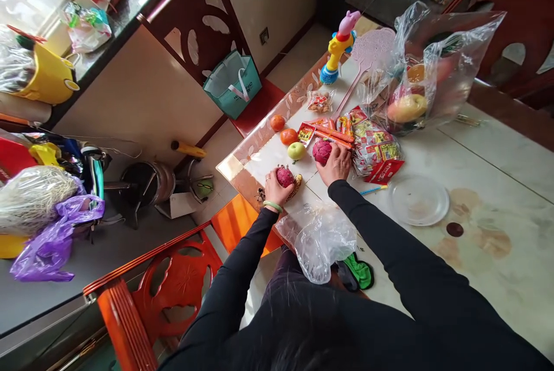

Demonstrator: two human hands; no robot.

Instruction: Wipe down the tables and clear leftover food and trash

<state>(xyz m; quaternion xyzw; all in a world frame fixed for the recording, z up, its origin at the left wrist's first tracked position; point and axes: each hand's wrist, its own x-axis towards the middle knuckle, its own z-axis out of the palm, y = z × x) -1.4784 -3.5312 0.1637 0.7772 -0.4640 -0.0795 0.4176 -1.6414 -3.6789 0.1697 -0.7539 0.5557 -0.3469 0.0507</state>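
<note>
My left hand (pixel 277 190), with a pale green bangle at its wrist, has its fingers round a dark pink fruit (pixel 285 176) near the table's corner. A second pink fruit (pixel 322 152) is in the grasp of my right hand (pixel 338 165), beside the snack packets. Between and beyond the hands sit a yellow-green fruit (pixel 296 151) and two orange-red fruits, one nearer (pixel 288 137) and one farther (pixel 277 123). Right beside my left hand lies a spotted yellow-brown item (pixel 296 184), partly covered. A crumpled clear bag (pixel 320 238) hangs at the table edge nearest my body.
A red box of snacks (pixel 377 149), a clear round lid (pixel 418 200) and a large clear bag (pixel 454 65) with fruit stand to the right. Behind are a toy bottle (pixel 337 51) and pink swatter (pixel 373 48). An orange chair (pixel 182 278) is at the lower left.
</note>
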